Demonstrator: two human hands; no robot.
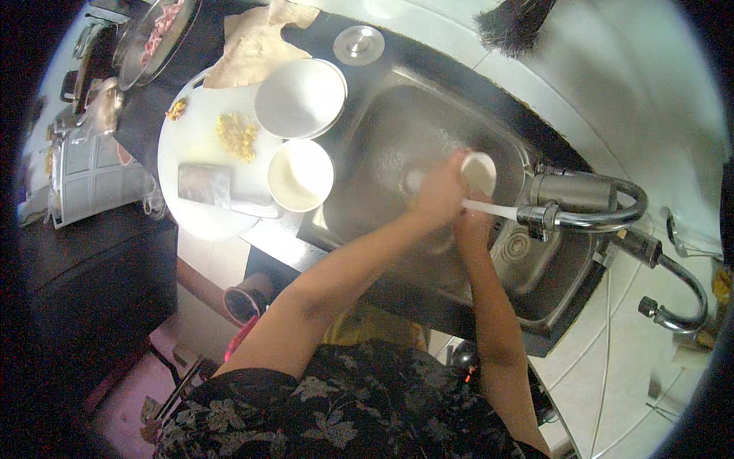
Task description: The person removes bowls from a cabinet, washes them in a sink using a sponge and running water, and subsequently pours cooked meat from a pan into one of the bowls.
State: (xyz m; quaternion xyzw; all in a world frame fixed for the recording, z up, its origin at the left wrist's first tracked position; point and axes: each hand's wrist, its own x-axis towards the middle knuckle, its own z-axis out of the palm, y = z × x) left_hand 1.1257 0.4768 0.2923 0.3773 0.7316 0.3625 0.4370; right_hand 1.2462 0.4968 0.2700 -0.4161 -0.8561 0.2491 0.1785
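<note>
Over the stainless steel sink basin (373, 166), a small white bowl (479, 171) is tilted with its opening facing up towards me. My left hand (442, 189) grips its left side. My right hand (475, 225) is at the bowl's lower edge, its fingers partly hidden by the water. From the chrome faucet (533, 217), a stream of water (492, 207) runs onto my hands beside the bowl. The basin's drain (414, 181) shows partly behind my left hand.
Left of the basin, a white round cutting board (189, 135) carries a cleaver (205, 185) and chopped yellow bits (236, 136). White bowls (301, 98) and a cream bowl (300, 175) stand at its right side. A metal sink strainer (359, 45) lies behind; a second faucet (682, 287) is at right.
</note>
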